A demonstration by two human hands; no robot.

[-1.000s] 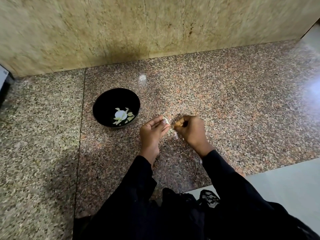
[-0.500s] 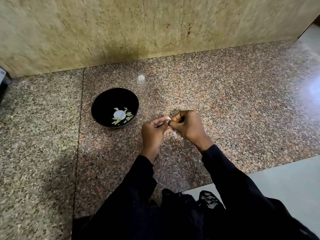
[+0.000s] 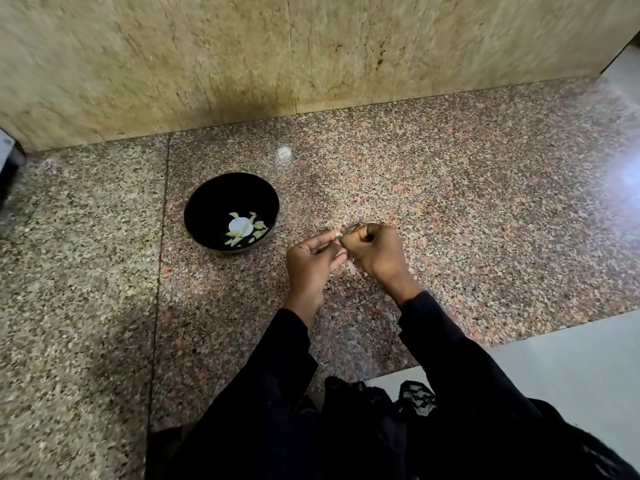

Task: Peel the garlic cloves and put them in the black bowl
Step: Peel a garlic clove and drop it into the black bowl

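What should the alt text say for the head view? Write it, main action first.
Two hands meet over a speckled granite counter, the left hand and right hand pinching a small garlic clove between their fingers. To their left stands a black bowl holding pale peeled garlic pieces; black sleeves fill the foreground.

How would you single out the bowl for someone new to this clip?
Start at the tan stone wall and drop to the speckled granite floor. Left of both hands sits the black bowl, the only vessel there, round and glossy, holding pale garlic pieces.

The garlic clove (image 3: pixel 338 234) is almost wholly hidden between the fingertips; whether peel remains cannot be told.
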